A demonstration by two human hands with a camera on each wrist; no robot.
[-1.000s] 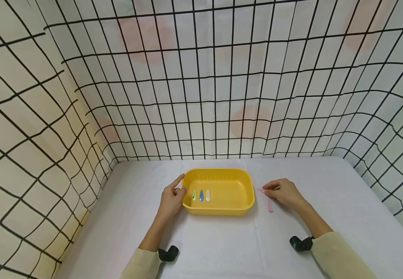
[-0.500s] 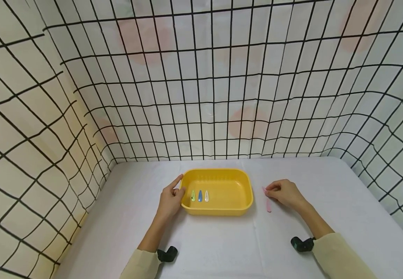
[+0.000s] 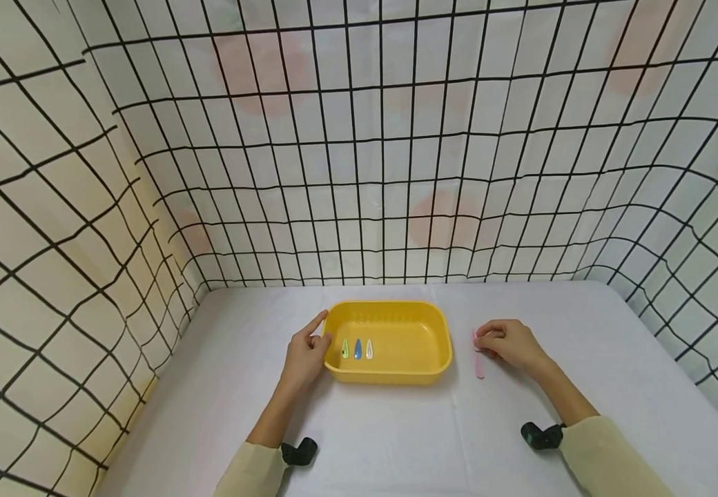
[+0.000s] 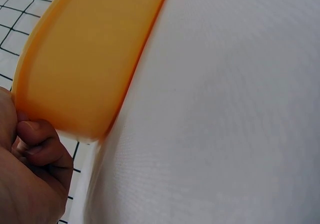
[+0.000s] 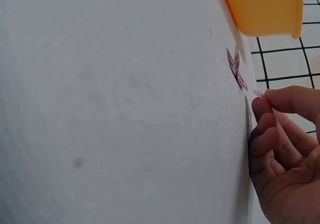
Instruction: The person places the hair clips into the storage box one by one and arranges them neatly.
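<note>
One pale backdrop [image 3: 396,162], black-gridded, folded round at 9, 12 and 3 o'clock. One table [image 3: 390,442], draped in white cloth, faintly creased. One tray [image 3: 387,377], glossy yellow, rectangular with rounded corners, mid-table. Two hands: left hand [image 3: 304,353], at the tray's 9 o'clock, gripping its rim; right hand [image 3: 509,343], at 3 o'clock, pinching one pink clip [image 5: 258,93]. Second pink clip [image 3: 479,369], on the cloth at that hand's 7 o'clock. Three tapered clips inside the tray, toward 9 o'clock: green clip [image 3: 345,348], blue clip [image 3: 357,349], white clip [image 3: 369,349].
</note>
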